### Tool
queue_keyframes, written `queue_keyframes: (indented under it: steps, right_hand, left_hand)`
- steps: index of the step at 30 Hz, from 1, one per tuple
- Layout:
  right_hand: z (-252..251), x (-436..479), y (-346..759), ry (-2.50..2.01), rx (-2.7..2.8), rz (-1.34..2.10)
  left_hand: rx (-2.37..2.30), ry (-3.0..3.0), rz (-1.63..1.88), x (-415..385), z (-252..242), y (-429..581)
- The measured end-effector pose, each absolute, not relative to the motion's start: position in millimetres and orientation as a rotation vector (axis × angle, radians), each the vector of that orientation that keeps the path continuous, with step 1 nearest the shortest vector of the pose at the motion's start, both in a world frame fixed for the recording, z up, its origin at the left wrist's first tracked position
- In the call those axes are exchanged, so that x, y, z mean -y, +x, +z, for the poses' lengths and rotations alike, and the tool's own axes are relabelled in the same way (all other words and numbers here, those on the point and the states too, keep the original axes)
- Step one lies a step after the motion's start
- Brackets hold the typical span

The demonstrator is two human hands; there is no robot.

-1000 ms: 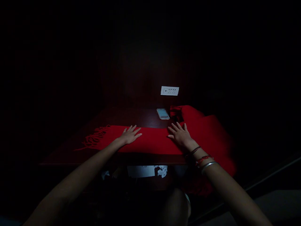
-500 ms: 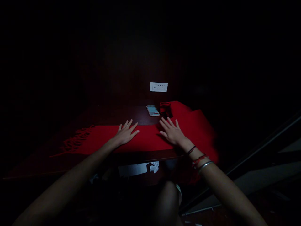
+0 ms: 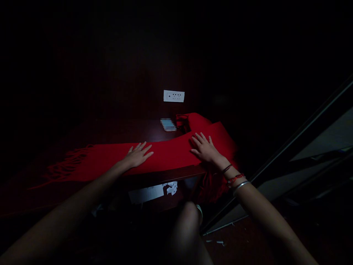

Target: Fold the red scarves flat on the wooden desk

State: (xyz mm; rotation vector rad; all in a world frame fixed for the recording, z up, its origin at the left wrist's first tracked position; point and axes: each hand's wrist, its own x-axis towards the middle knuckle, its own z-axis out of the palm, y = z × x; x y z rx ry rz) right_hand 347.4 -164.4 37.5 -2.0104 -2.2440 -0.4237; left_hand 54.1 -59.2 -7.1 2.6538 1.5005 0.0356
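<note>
A red scarf [image 3: 168, 154] with a fringed left end lies spread along a dark wooden desk [image 3: 132, 130]. My left hand [image 3: 137, 155] rests palm down on its left half, fingers spread. On the right part of the cloth my right hand [image 3: 206, 149] lies flat, its fingers apart. Beyond the right hand the scarf doubles back in a loose pile, with dark-looking fringe beside it. Some of the red cloth hangs over the desk's front edge below my right wrist, partly lost in shadow.
A phone [image 3: 168, 124] with a blurred screen lies behind the scarf. A white wall socket [image 3: 174, 96] is above it. Under the desktop are white papers [image 3: 147, 193]. My knee [image 3: 190, 215] is below, and a pale panel with a dark frame [image 3: 317, 147] stands right.
The view has shifted, moving the scene left and slightly up. My right hand has slid rightward on the scarf, whose upper edge now slants up toward the right. My left hand stays flat.
</note>
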Motion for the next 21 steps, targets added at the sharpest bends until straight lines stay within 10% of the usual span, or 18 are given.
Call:
queue_keyframes:
  steps: [12, 21]
  right_hand:
    - [20, 151, 217, -1.304, 2.673, -0.061]
    - [23, 174, 208, -1.369, 2.655, -0.173]
  left_hand:
    - [-1.916, 2.469, -0.166, 28, 1, -81]
    - [-1.312, 2.861, -0.045, 1, 17, -18]
